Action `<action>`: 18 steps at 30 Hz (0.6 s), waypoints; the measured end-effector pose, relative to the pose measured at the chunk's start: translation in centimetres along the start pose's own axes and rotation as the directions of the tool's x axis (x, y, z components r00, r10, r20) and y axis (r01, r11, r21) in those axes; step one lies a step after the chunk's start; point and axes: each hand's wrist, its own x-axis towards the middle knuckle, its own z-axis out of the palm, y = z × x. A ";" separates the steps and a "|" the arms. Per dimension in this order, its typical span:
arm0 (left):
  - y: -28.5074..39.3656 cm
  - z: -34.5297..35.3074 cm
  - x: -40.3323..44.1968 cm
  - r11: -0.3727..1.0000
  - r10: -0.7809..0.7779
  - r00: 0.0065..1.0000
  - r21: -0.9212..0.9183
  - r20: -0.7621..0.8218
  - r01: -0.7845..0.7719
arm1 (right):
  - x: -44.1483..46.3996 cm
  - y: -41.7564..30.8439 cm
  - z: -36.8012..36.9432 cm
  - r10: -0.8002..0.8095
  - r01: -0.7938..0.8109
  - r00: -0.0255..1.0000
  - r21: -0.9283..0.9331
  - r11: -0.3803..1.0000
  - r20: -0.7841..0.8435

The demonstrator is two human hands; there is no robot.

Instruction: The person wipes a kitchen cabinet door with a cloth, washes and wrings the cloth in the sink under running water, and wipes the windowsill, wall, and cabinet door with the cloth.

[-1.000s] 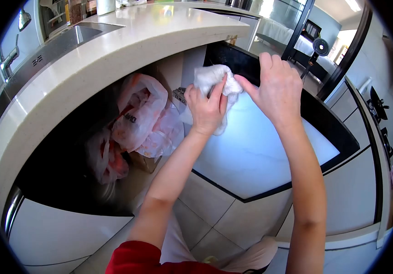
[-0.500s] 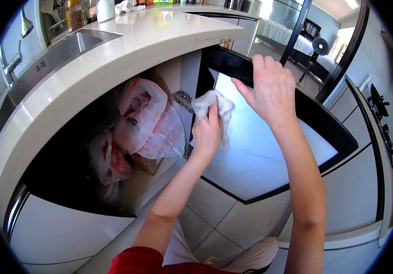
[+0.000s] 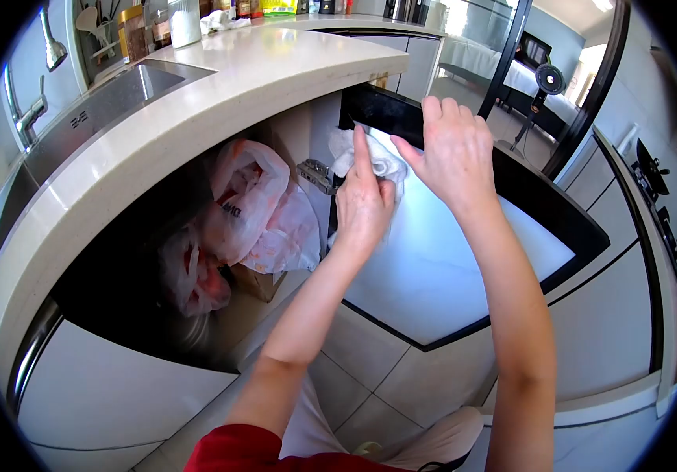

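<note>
The open cabinet door [image 3: 449,275] has a white inner panel and a black frame. My left hand [image 3: 364,200] presses a crumpled white cloth [image 3: 390,164] against the panel's upper corner, near the metal hinge [image 3: 317,176]. Its index finger points up along the cloth, and part of the cloth is hidden behind the hand. My right hand [image 3: 456,153] grips the door's black top edge, fingers bent over it and thumb on the inner side.
Left of the door, the open cabinet holds plastic bags [image 3: 244,204] and a cardboard box [image 3: 256,282]. Above runs a pale countertop [image 3: 275,67] with a steel sink [image 3: 134,90]. Jars and bottles stand at the back. A tiled floor [image 3: 378,393] lies below, and a black fan [image 3: 549,80] stands beyond.
My left hand has moved slightly up with the cloth, toward the panel's top corner, and its back has turned. The right hand still holds the door edge.
</note>
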 end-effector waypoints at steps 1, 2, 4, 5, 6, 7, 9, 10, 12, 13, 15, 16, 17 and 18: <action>-0.3 0.2 -0.3 1.000 0.002 1.000 0.003 0.004 -0.002 | -0.1 0.0 0.0 0.004 -0.004 1.000 0.014 1.000 -0.008; -1.2 0.4 -0.9 0.999 0.016 1.000 -0.031 -0.008 -0.016 | -0.1 0.0 -0.1 0.005 -0.005 1.000 0.015 1.000 -0.012; -3.2 1.2 -1.6 0.984 0.161 0.982 -0.066 -0.097 -0.168 | 0.0 0.0 -0.1 0.006 -0.006 1.000 0.013 1.000 -0.004; -3.9 1.7 -1.8 0.984 0.161 0.983 -0.067 -0.093 -0.167 | 0.1 0.1 0.1 0.008 -0.008 1.000 0.013 1.000 -0.001; -4.2 1.7 -2.0 0.984 0.148 0.986 -0.089 -0.079 -0.155 | 0.1 0.2 0.3 0.010 -0.011 1.000 0.015 1.000 0.014; -4.3 1.8 -2.3 0.984 0.133 0.989 -0.113 -0.066 -0.140 | 0.1 0.2 0.4 0.009 -0.010 1.000 0.017 1.000 0.029; -5.0 2.6 -2.6 0.971 0.193 0.957 -0.101 -0.216 -0.218 | 0.1 0.0 0.2 0.008 -0.008 1.000 0.008 1.000 0.011; -5.5 3.0 -2.9 0.960 0.182 0.946 -0.159 -0.269 -0.230 | 0.0 -0.1 0.1 0.010 -0.010 1.000 0.007 1.000 -0.007; -5.5 3.0 -3.4 0.946 0.169 0.933 -0.212 -0.318 -0.243 | 0.0 0.0 0.3 0.013 -0.013 1.000 0.010 1.000 -0.003; -4.4 2.3 -3.5 0.953 0.193 0.938 -0.173 -0.287 -0.249 | 0.0 0.0 0.3 0.015 -0.015 1.000 0.014 1.000 -0.001; -3.2 1.9 -3.5 0.957 0.220 0.942 -0.132 -0.254 -0.260 | 0.0 0.0 0.2 0.022 -0.022 1.000 0.017 1.000 -0.004; -2.7 2.1 -3.5 0.949 0.061 0.960 -0.282 -0.273 -0.140 | -0.1 -0.1 0.2 0.025 -0.025 1.000 0.020 0.999 -0.003; -2.3 2.5 -3.5 0.904 -0.102 0.958 -0.427 -0.267 -0.023 | -0.1 -0.1 0.2 0.027 -0.027 1.000 0.021 0.999 -0.002; -2.1 3.0 -3.2 0.908 -0.146 0.946 -0.418 -0.290 0.012 | -0.1 -0.1 0.2 0.031 -0.031 1.000 0.014 0.999 0.007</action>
